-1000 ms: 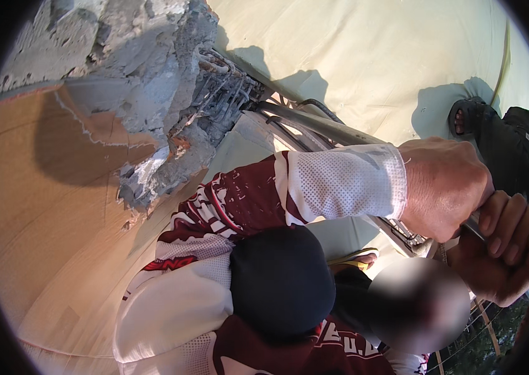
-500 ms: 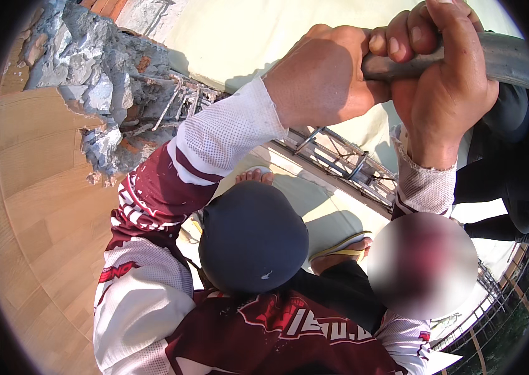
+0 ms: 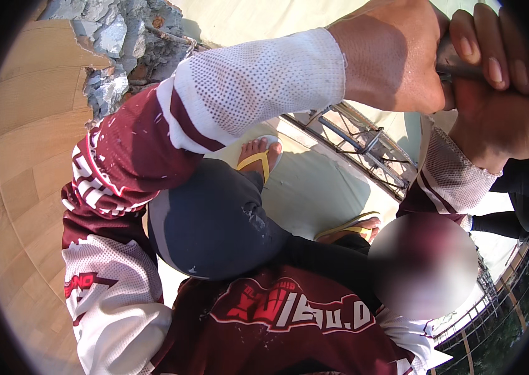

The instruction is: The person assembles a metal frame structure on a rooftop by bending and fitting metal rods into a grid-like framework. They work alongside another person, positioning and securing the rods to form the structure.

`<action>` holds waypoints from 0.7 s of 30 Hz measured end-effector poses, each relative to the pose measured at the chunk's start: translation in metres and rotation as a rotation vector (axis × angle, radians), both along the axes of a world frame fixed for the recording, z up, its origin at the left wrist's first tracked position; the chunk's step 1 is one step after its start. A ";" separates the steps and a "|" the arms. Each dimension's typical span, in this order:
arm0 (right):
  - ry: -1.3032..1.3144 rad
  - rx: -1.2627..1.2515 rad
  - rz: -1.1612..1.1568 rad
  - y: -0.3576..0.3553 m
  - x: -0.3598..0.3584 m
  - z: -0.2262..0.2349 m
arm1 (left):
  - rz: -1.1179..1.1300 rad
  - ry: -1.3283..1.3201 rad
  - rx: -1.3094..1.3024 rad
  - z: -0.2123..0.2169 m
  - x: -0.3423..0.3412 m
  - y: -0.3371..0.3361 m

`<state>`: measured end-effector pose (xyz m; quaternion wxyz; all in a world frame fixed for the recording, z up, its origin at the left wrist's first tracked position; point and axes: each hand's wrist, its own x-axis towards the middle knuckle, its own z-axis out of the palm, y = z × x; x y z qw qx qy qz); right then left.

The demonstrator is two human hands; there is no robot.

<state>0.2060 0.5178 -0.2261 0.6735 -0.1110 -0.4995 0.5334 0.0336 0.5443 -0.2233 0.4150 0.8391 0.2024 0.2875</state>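
A grey metal pipe (image 3: 457,61) crosses the upper right, showing only as a short piece between my two hands. My left hand (image 3: 395,57) is closed round it in a fist. Beside it, close to the right rim, my right hand (image 3: 502,115) has its fingers curled over the pipe, its far side slightly smeared. Most of the pipe is hidden behind the hands and the dark rim. Both forearms, in maroon and white mesh sleeves, are raised forward.
Broken grey masonry (image 3: 120,37) with exposed bars juts out at upper left, next to a tan tiled wall (image 3: 33,156). A metal lattice frame (image 3: 361,147) runs beyond my sandalled feet (image 3: 258,159) on a pale surface. Someone in dark clothing (image 3: 524,203) is at the right.
Both hands have shifted right with the pipe, and the left arm reaches farther across. My right fingers have changed their position on it. My left knee has swung left, uncovering the foot.
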 end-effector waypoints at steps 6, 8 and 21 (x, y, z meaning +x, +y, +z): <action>0.008 0.071 0.099 -0.009 -0.020 0.018 | 0.122 0.157 0.020 -0.016 0.021 -0.018; -0.005 0.051 0.059 -0.016 -0.030 0.028 | 0.073 0.149 -0.084 -0.013 0.016 -0.023; -0.174 -0.183 -0.076 -0.061 -0.021 0.049 | -0.089 0.168 -0.160 0.003 0.018 -0.043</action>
